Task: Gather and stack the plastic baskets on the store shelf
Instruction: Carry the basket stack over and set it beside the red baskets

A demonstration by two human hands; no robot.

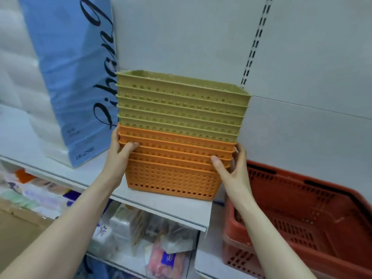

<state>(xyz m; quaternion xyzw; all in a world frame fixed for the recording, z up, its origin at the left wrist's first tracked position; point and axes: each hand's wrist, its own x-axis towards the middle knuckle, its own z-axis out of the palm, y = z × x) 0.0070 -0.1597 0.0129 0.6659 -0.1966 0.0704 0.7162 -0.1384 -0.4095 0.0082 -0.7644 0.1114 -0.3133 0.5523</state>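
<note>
Baskets: one nested stack in the middle of the frame, orange baskets (173,174) below, green baskets (181,109) on top, standing on the white shelf (161,206) near its front edge.
Left hand (118,150): lower left of the stack, thumb over the front orange rims, fingers hidden behind the stack's left end.
Right hand (231,168): lower right of the stack, thumb on the front rims, fingers curled round the right end, partly hidden.
Lower shelf: packaged goods (141,234) at bottom centre, blurred, hard to identify.
Red shopping basket (314,214): lower right, cut off by the frame edge.
Blue bag (76,77): upper left, just beside the stack, top cut off.
Back panel (302,57): grey, behind everything.
</note>
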